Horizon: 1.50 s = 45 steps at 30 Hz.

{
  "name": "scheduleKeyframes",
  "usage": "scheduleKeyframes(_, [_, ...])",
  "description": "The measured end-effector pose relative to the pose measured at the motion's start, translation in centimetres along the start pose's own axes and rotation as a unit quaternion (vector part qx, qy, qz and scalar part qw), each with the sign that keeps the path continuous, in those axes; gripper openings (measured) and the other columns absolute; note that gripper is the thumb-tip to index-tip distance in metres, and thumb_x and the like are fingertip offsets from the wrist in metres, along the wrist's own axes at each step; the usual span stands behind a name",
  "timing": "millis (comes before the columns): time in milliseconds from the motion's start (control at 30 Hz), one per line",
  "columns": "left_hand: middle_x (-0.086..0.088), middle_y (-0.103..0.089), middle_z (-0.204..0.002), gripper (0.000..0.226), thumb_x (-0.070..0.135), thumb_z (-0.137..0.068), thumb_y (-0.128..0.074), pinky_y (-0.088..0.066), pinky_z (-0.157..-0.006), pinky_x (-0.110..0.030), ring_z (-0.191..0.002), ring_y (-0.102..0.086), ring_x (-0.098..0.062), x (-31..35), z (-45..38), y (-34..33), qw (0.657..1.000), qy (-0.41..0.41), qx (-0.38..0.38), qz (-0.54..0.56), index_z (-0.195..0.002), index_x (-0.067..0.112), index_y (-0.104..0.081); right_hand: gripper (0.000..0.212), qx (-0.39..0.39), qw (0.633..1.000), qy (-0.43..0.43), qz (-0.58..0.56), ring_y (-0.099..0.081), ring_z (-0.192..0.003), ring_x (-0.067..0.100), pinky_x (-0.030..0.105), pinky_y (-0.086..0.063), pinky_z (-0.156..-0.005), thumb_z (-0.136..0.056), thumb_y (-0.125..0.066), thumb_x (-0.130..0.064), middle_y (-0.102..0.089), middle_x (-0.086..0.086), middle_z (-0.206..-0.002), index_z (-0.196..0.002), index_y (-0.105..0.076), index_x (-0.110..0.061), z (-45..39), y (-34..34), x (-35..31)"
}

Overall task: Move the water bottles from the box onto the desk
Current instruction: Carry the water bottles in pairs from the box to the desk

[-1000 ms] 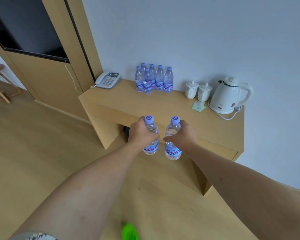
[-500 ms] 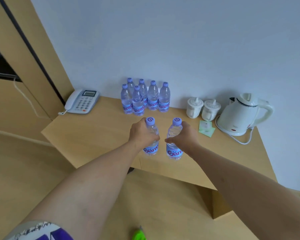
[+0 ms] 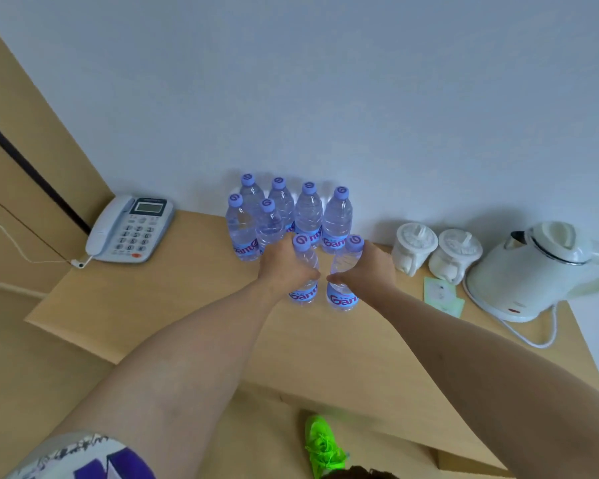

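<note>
Left hand wraps clear plastic water bottle, lilac cap; right hand wraps its twin. Both upright over light wooden desk, just near of six-bottle cluster by far wall: likely extending rows.

arms: two, both bare from the upper arm to the wrist, no watch, band or ring to be seen
left hand: bare, no glove
right hand: bare, no glove
sleeve: short, on the upper arm behind the left hand; pale grey cloth printed with purple and white blocks and thin dark scribbled lines
shoe: bright neon green with laces of the same green, low in view, below and behind the right hand; only one shows
</note>
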State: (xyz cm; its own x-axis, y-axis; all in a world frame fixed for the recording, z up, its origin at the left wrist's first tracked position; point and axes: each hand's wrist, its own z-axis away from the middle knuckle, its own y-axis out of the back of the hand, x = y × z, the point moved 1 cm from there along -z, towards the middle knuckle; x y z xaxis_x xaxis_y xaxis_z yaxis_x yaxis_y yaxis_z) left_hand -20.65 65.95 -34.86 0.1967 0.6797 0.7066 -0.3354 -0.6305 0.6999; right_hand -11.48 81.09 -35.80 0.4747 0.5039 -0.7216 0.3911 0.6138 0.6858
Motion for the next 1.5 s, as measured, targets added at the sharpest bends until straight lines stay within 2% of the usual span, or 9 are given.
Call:
scheduleKeyframes(167, [0.009,-0.066,-0.088,0.055,0.032,-0.051,-0.091,-0.046,-0.065,-0.026,-0.083,-0.064,-0.016,0.7,-4.7,-1.2,1.000,-0.008,-0.009,-0.019,-0.095,0.025,-0.058,0.066,-0.035,0.999,0.004,0.028,-0.063,-0.079,0.016,0.033,-0.053,-0.067,-0.043,-0.085,-0.057,-0.065,-0.010,-0.085,-0.095,-0.056,-0.029,-5.3,-0.8,-0.3])
scheduleKeyframes(400, [0.014,-0.062,-0.080,0.060,0.043,-0.049,-0.093,-0.040,-0.057,-0.021,-0.074,-0.059,-0.008,1.6,-8.7,-1.1,0.999,-0.017,-0.024,-0.045,-0.093,0.026,-0.056,0.069,-0.054,0.998,0.010,0.002,-0.064,-0.084,0.015,0.035,-0.054,-0.074,-0.047,-0.091,-0.053,-0.067,-0.009,-0.091,-0.101,-0.057,-0.026,-9.1,-1.5,-0.6])
scheduleKeyframes(633, [0.001,-0.068,-0.086,0.051,0.032,-0.052,-0.092,-0.056,-0.070,-0.034,-0.082,-0.066,-0.020,2.7,-10.6,0.1,0.989,-0.048,-0.081,-0.115,-0.091,0.016,-0.063,0.080,-0.069,0.994,0.032,0.079,-0.054,-0.085,0.019,0.032,-0.040,-0.068,-0.051,-0.092,-0.047,-0.059,-0.005,-0.095,-0.111,-0.048,-0.018,-9.1,-1.7,-1.2])
scheduleKeyframes(767, [-0.003,-0.060,-0.092,0.055,0.023,-0.053,-0.095,-0.052,-0.068,-0.034,-0.085,-0.058,-0.023,3.2,-11.0,1.7,0.977,-0.089,-0.111,-0.156,-0.096,0.012,-0.061,0.072,-0.068,0.994,0.012,0.084,-0.054,-0.089,0.022,0.032,-0.039,-0.067,-0.059,-0.088,-0.037,-0.056,0.000,-0.098,-0.111,-0.044,-0.014,-8.5,-1.6,-1.5])
scheduleKeyframes(900, [-0.005,-0.058,-0.080,0.044,0.016,-0.057,-0.091,-0.045,-0.057,-0.031,-0.076,-0.056,-0.023,3.5,-11.2,2.4,0.967,-0.114,-0.125,-0.190,-0.087,0.006,-0.061,0.061,-0.080,0.995,-0.021,0.063,-0.056,-0.095,0.024,0.031,-0.045,-0.070,-0.066,-0.082,-0.023,-0.057,0.008,-0.109,-0.115,-0.049,-0.011,-8.4,-1.2,-2.1])
scheduleKeyframes(1000, [-0.003,-0.050,-0.068,0.039,0.015,-0.060,-0.089,-0.032,-0.048,-0.027,-0.068,-0.050,-0.021,3.4,-11.3,2.7,0.964,-0.128,-0.105,-0.208,-0.072,0.010,-0.053,0.054,-0.077,0.996,-0.040,0.033,-0.060,-0.092,0.024,0.035,-0.051,-0.071,-0.067,-0.083,-0.023,-0.061,0.007,-0.103,-0.110,-0.054,-0.010,-8.0,-1.1,-2.8])
scheduleKeyframes(1100, [-0.002,-0.047,-0.067,0.042,0.014,-0.061,-0.086,-0.028,-0.046,-0.026,-0.066,-0.046,-0.020,3.1,-11.6,2.7,0.965,-0.130,-0.092,-0.207,-0.064,0.015,-0.044,0.053,-0.064,0.996,-0.062,0.000,-0.061,-0.095,0.025,0.042,-0.055,-0.083,-0.066,-0.084,-0.024,-0.062,0.005,-0.102,-0.109,-0.056,-0.010,-7.5,-1.5,-3.2])
scheduleKeyframes(1200, [-0.002,-0.045,-0.066,0.040,0.011,-0.063,-0.080,-0.025,-0.046,-0.027,-0.065,-0.046,-0.021,2.9,-11.7,2.6,0.966,-0.136,-0.077,-0.205,-0.062,0.016,-0.040,0.057,-0.046,0.996,-0.071,-0.020,-0.060,-0.097,0.024,0.042,-0.054,-0.085,-0.067,-0.085,-0.026,-0.061,0.004,-0.106,-0.113,-0.054,-0.010,-7.4,-2.2,-3.5])
scheduleKeyframes(1500, [-0.006,-0.061,-0.078,0.036,0.014,-0.059,-0.088,-0.042,-0.056,-0.029,-0.073,-0.058,-0.023,2.8,-11.8,2.7,0.968,-0.132,-0.081,-0.197,-0.081,0.008,-0.061,0.064,-0.010,0.996,-0.085,-0.032,-0.060,-0.094,0.023,0.045,-0.054,-0.082,-0.061,-0.087,-0.033,-0.059,0.000,-0.100,-0.108,-0.050,-0.013,-7.5,-2.6,-3.3])
